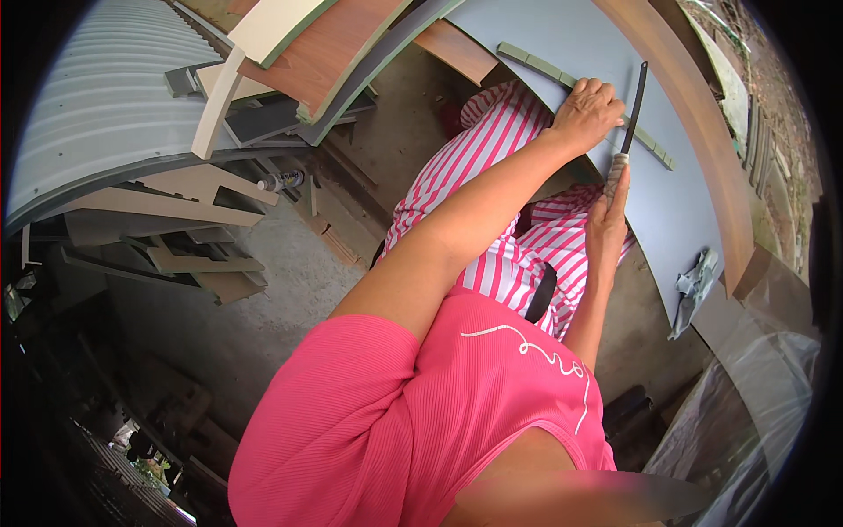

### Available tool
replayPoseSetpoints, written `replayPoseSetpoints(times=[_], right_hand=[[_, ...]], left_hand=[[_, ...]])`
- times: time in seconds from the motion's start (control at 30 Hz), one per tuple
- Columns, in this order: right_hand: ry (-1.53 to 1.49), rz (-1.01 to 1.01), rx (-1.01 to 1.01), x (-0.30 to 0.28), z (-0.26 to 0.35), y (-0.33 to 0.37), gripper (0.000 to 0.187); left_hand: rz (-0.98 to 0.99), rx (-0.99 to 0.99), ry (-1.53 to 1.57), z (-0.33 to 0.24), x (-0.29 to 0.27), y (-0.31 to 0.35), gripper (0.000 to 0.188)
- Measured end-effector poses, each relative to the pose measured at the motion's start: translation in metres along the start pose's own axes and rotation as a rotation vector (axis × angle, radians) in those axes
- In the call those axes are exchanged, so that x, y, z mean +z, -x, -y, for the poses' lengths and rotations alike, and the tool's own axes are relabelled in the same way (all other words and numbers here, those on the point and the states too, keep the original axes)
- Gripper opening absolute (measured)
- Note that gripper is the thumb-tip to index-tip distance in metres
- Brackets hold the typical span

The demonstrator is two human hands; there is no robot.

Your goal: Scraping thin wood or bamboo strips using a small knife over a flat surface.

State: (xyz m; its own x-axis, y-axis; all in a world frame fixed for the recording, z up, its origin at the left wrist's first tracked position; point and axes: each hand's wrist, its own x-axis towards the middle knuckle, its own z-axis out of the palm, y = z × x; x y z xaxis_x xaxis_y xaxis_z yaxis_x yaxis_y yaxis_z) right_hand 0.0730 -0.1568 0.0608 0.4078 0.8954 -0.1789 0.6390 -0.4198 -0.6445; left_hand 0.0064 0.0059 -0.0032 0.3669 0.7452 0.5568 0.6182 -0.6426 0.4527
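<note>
A long grey-green strip with cross lines dividing it into segments lies slantwise on a pale blue-grey board. My left hand is closed over the middle of the strip, its fingers curled and pressing it against the board. In my right hand is the wrapped, pale handle of a narrow dark blade. The blade points away from me and crosses the strip just right of my left hand. Whether its edge is a knife's or a saw's, I cannot tell.
Curved wood-faced panels are stacked at the upper left, beside a corrugated metal sheet. Offcuts and a small bottle lie below. A curved brown edge borders the board. Crumpled plastic sits on its near corner.
</note>
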Motion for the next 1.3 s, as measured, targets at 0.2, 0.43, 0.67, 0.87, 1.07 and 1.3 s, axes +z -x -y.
replayPoseSetpoints(times=[0.2, 0.43, 0.67, 0.87, 1.07, 1.3], right_hand=[[0.099, -0.014, -0.043, 0.0, -0.006, -0.003, 0.067], [0.124, 0.05, 0.009, -0.004, 0.0, -0.017, 0.065], [0.121, -0.004, -0.085, -0.001, -0.004, -0.022, 0.064], [0.083, 0.034, -0.006, -0.005, -0.001, -0.027, 0.064], [0.032, 0.045, -0.002, -0.004, -0.01, 0.012, 0.06], [0.005, 0.099, -0.037, -0.012, -0.015, 0.0, 0.06]], left_hand=[[0.009, 0.008, 0.011, 0.0, 0.001, 0.001, 0.013], [-0.011, -0.072, -0.004, -0.003, 0.003, -0.004, 0.012], [-0.095, -0.061, -0.043, -0.003, 0.009, -0.007, 0.014], [-0.085, -0.111, -0.057, -0.003, 0.012, -0.007, 0.014], [-0.091, -0.113, -0.074, 0.002, 0.014, -0.003, 0.015], [-0.089, -0.057, -0.068, 0.005, 0.019, -0.002, 0.018]])
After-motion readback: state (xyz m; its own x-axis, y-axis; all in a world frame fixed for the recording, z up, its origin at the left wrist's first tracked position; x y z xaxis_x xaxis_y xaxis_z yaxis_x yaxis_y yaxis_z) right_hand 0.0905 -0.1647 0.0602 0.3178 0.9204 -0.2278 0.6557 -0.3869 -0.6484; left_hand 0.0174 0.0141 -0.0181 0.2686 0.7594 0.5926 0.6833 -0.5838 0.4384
